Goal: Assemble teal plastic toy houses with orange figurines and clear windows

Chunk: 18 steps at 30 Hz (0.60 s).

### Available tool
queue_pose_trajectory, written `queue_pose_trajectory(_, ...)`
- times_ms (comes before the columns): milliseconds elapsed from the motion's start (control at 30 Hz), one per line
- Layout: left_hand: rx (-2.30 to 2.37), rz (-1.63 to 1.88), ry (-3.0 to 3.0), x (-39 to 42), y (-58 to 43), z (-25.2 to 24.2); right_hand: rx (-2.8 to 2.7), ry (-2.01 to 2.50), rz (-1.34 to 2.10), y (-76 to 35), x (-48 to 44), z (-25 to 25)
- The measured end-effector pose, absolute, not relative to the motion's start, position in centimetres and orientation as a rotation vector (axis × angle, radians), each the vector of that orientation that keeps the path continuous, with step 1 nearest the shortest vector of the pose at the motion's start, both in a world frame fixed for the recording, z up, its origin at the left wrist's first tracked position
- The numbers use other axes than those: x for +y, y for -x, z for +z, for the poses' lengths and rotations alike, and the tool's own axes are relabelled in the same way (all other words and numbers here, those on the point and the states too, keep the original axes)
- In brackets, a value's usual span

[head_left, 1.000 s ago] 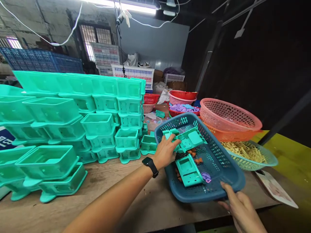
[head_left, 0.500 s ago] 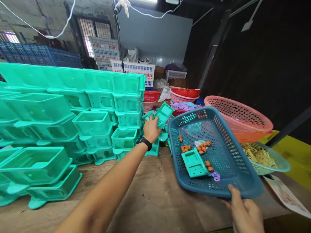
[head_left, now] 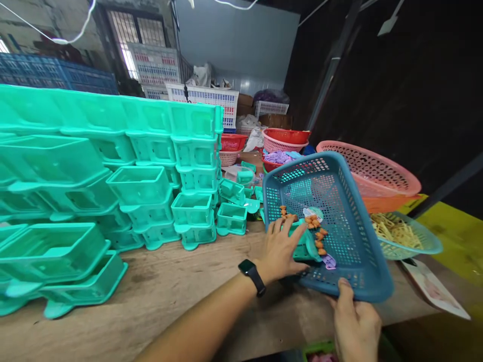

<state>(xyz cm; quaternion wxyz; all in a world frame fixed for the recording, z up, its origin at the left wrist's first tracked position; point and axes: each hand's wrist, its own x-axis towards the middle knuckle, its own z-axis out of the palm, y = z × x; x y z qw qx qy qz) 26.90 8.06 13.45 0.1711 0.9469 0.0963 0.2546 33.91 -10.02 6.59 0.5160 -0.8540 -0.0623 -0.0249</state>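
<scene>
My right hand (head_left: 356, 317) grips the near rim of a dark blue plastic basket (head_left: 372, 251), thumb on top, and the basket is tilted toward me. In it lie a green plastic part (head_left: 305, 246), several small brown pieces (head_left: 313, 221), a purple piece (head_left: 329, 262) and a whitish piece (head_left: 315, 213). My left hand (head_left: 281, 249), with a dark watch (head_left: 252, 276) at the wrist, reaches over the basket's left side. Its fingers are spread over the green part, hiding some of it; whether they touch it is unclear.
Stacked green plastic boxes (head_left: 147, 191) fill the left of the wooden table (head_left: 181, 286). Loose green parts (head_left: 232, 191) lie beyond the basket. On the right are a pink basket (head_left: 372, 166), a pale green basket of yellowish strips (head_left: 400, 239) and a flat printed piece (head_left: 433, 286).
My left hand has left the loose green parts behind the stack and come right, over the basket. The basket has shifted slightly left and tilts more, still in my right hand.
</scene>
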Motion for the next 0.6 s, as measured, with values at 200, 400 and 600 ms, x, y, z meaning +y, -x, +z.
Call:
queue_pose_trajectory(200,0.333,0.656,-2.552,7.1,-28.3,11.5,-0.108,2.187,-0.111,-31.9,-8.8,7.7)
queue_pose_trajectory(400,0.454,0.728,-2.488,8.0,-26.5,11.1,-0.087,2.186,-0.175,-31.6,-8.0,7.6)
queue_pose_trajectory(600,0.483,0.792,-2.497,8.4,-25.5,11.2,-0.088,2.183,-0.046,-33.6,-8.7,5.0)
